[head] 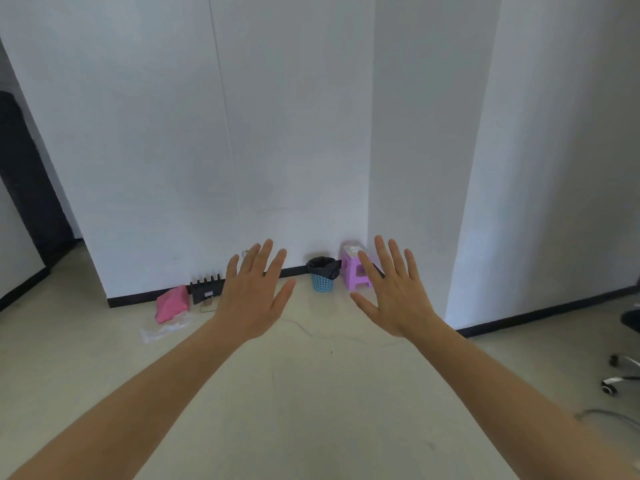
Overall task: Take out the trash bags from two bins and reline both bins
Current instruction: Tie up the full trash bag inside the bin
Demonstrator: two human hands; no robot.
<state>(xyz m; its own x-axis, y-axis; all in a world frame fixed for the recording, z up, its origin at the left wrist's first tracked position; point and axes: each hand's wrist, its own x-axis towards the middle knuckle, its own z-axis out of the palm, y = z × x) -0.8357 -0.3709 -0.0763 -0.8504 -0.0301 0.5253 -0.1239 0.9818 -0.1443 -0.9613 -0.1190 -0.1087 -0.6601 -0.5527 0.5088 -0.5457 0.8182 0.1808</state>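
Head view: left hand [254,299] and right hand [393,294] raised, fingers spread, holding nothing. Blue bin [322,279] with black bag [322,264] sits mid-frame against wall; walk close, then gather bag's rim evenly

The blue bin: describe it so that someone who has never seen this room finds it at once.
Follow the white wall ahead down to its black skirting, near the inner corner on the right. There stands a small round blue plastic lattice bin, just left of a lilac plastic stool. It alone holds a black trash bag.
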